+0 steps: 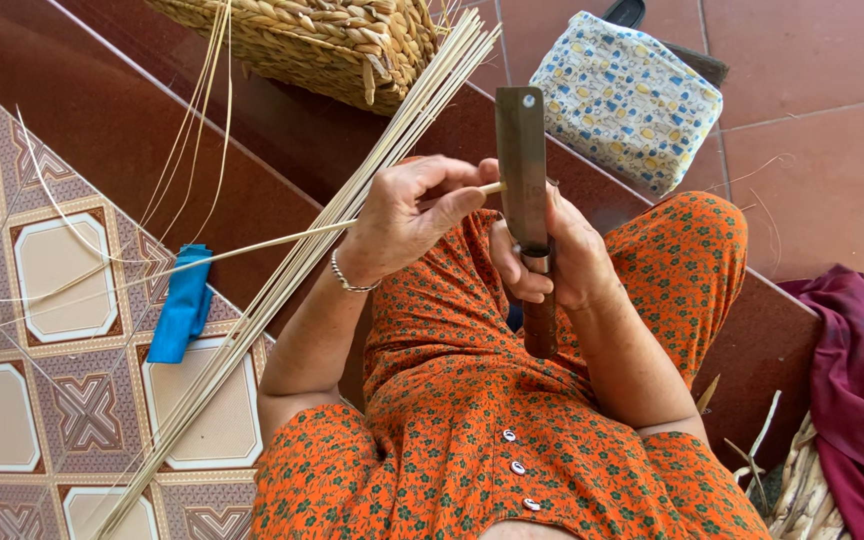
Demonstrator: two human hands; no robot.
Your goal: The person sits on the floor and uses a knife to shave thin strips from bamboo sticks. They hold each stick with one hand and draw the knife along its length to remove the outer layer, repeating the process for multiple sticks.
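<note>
Right hand (562,255) clamped on cleaver (524,170) handle, blade upright; left hand (407,215) pinches bamboo strip (252,243) against blade; woven basket (322,40) beyond the cleaver

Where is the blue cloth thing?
In the head view, the blue cloth lies on the left, on the patterned tile floor, beside the bundle of thin sticks.

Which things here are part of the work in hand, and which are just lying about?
In use: left hand holding thin cane strip; right hand holding knife; bundle of strips.
Lying about: woven basket, blue cloth, patterned pouch, maroon cloth.
</note>
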